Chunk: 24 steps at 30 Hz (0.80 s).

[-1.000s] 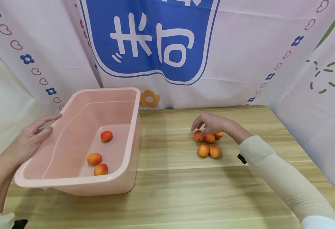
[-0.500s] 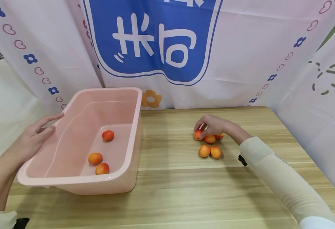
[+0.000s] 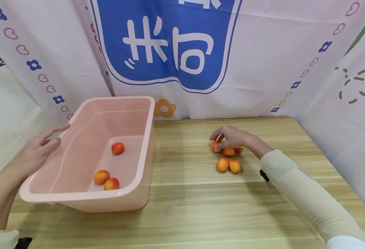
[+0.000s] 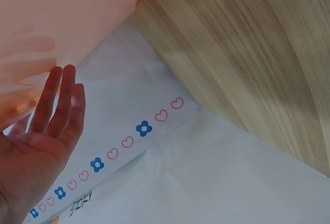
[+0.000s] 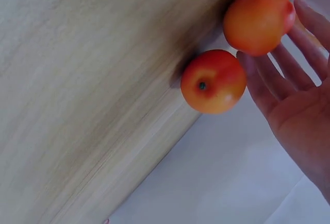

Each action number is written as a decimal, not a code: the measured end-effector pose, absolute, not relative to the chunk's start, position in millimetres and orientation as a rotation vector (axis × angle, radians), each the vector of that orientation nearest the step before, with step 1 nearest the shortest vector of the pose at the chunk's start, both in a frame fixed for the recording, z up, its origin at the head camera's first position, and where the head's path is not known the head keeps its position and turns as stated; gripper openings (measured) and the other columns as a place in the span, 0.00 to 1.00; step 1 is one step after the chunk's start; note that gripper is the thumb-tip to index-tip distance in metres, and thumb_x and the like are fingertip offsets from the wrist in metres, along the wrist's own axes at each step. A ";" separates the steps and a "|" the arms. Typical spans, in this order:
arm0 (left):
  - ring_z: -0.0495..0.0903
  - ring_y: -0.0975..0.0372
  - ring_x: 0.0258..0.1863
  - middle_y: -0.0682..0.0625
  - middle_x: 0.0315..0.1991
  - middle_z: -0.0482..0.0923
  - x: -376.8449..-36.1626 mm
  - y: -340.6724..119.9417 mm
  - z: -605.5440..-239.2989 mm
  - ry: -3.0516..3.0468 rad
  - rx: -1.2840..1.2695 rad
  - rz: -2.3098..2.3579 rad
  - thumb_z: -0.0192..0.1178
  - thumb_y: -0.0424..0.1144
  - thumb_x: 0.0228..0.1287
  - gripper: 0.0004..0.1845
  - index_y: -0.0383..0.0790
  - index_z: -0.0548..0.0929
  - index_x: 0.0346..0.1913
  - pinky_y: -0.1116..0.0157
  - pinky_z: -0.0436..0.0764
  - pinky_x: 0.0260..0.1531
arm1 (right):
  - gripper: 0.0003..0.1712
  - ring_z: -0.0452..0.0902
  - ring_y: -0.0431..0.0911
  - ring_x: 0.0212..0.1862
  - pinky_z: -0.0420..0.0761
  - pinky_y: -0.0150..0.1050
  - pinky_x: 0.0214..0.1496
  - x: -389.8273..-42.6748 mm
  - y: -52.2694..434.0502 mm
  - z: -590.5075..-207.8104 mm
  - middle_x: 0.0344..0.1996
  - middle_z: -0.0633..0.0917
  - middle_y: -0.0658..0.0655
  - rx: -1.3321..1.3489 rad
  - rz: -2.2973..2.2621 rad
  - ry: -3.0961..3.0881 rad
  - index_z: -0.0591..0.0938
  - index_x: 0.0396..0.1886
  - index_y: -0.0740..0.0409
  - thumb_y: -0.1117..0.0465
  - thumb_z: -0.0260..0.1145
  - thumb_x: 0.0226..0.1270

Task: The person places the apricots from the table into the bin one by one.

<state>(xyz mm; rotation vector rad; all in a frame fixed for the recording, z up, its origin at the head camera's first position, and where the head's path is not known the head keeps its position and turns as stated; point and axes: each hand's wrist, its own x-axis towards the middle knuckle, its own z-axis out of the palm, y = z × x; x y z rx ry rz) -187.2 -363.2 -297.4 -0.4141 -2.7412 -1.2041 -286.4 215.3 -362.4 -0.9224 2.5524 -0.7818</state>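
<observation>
At the table's (image 3: 182,214) back right, my right hand (image 3: 230,136) holds a red-orange fruit (image 3: 215,146) between thumb and fingers. Beside it lie another red-orange fruit (image 3: 228,151) and one partly hidden behind the hand. Two orange fruits (image 3: 223,164) touch each other just in front. Loose fruits, one with a dark stem spot (image 5: 212,81), also show near the fingers in the right wrist view. My left hand (image 3: 34,150) holds the left rim of a pink basin (image 3: 86,197), thumb inside, other fingers against its outer wall. Three fruits (image 3: 118,148) lie in it.
A white curtain (image 3: 263,52) printed with hearts, flowers and a blue sign hangs along the table's back edge. White cloth (image 3: 350,145) also stands along the right side. The basin takes up the table's left part.
My right fingers have come down around the leftmost fruit, which has shifted slightly away from its neighbours. In the basin one orange fruit has rolled a little left and nearer. My left hand stays on the rim.
</observation>
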 end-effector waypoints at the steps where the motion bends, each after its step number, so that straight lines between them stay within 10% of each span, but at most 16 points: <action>1: 0.75 0.85 0.39 0.88 0.48 0.67 -187.2 -363.1 -297.3 -2.741 -0.417 -1.200 0.48 0.32 0.82 0.31 0.80 0.71 0.67 0.83 0.72 0.35 | 0.19 0.87 0.58 0.51 0.81 0.53 0.60 -286.3 215.7 -362.3 0.49 0.88 0.63 -0.926 -0.793 2.541 0.86 0.52 0.69 0.67 0.77 0.62; 24: 0.73 0.88 0.41 0.85 0.50 0.67 -187.8 -365.0 -299.7 -2.761 -0.403 -1.164 0.48 0.33 0.82 0.29 0.73 0.71 0.72 0.83 0.72 0.36 | 0.19 0.85 0.57 0.52 0.83 0.51 0.58 -285.5 213.7 -363.0 0.51 0.88 0.62 -0.949 -0.746 2.577 0.87 0.54 0.68 0.70 0.74 0.64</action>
